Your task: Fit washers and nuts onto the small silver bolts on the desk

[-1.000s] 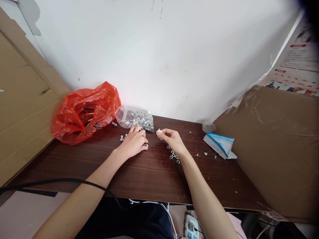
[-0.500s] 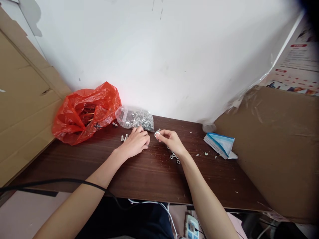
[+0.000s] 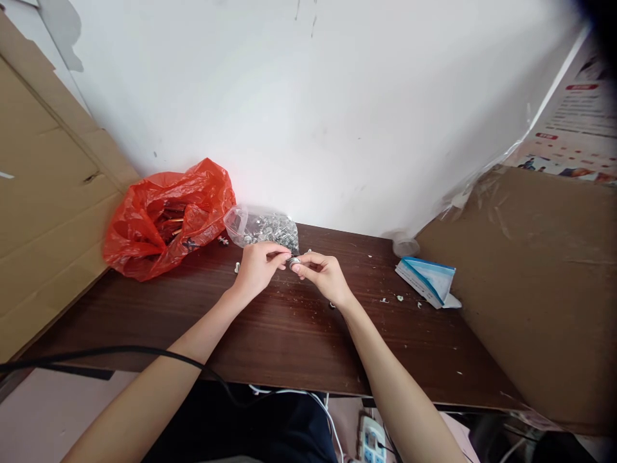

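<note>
My right hand (image 3: 322, 273) pinches a small round silvery metal piece (image 3: 294, 262) between thumb and fingers. My left hand (image 3: 260, 265) meets it from the other side, thumb and forefinger closed at the piece's edge; whatever lies between those fingertips is too small to make out. Behind the hands lies a clear plastic bag (image 3: 274, 230) full of small metal hardware. A bolt (image 3: 237, 267) stands on the table left of my left hand. Beneath my right wrist a hex nut (image 3: 332, 305) is partly visible.
A red plastic bag (image 3: 164, 218) sits at the back left beside a cardboard panel (image 3: 48, 193). On the right are a blue-and-white packet (image 3: 429, 281), a clear cup (image 3: 405, 245) and small scraps. A black cable (image 3: 120, 349) crosses over my left forearm.
My left hand has lifted from beside the bolts and moved right to the round piece. My right hand has shifted slightly left and turned the piece, covering most of the nuts.
</note>
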